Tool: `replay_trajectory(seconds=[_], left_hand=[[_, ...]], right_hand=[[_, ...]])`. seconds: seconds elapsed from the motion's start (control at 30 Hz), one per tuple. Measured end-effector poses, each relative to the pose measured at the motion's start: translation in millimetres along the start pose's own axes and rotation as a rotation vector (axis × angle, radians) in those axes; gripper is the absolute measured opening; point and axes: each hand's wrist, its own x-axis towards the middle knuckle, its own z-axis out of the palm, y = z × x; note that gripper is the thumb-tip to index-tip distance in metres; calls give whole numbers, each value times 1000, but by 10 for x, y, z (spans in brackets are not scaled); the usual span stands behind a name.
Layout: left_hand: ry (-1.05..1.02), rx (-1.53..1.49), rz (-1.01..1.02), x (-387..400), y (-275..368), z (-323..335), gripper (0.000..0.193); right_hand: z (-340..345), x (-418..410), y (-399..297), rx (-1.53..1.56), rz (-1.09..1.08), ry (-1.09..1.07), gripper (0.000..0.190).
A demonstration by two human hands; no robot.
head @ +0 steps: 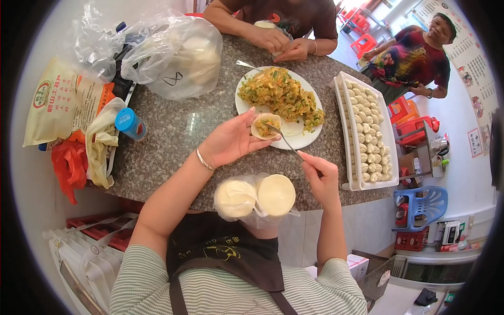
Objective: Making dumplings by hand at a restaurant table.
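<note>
My left hand (232, 139) holds a round dough wrapper (266, 126) with chopped filling on it, over the near left edge of a white oval plate (291, 138). A mound of orange and green filling (279, 92) lies on that plate. My right hand (323, 177) grips the handle of a metal utensil (289, 145), whose tip touches the filling in the wrapper. Two stacks of round wrappers, a left stack (236, 197) partly under clear plastic and a right stack (276, 195), sit at the near table edge. A white tray (388, 136) holds rows of folded dumplings (368, 130).
Across the speckled stone table (173, 134), a person's hands (281, 45) hold something in plastic. Another person (413, 59) stands at the upper right. Plastic bags (181, 59) and a blue-lidded container (132, 124) are at left. A blue plastic chair (423, 208) stands beyond the tray.
</note>
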Motion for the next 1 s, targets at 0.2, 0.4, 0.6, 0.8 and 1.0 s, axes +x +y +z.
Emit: replay_trajectory(seconds=[0.2,0.4,0.6,0.8,1.0], left_hand=[[-21,15,-22,-6,-2,-7,56],[-1,3,-8,-5,-3,8,54],[46,233,53,-43,-22,44,46],[148,303,69,-33,4,4,41],[265,456,235,-40,-29,109,37]], right_hand=[[22,11,65,158,204,3,25],[59,-23,101,237,179,50,24],[14,-21,122,256,236,165,25],[-50,17,332,-304,96,95,25],[131,326,196,-483,-176,173,21]])
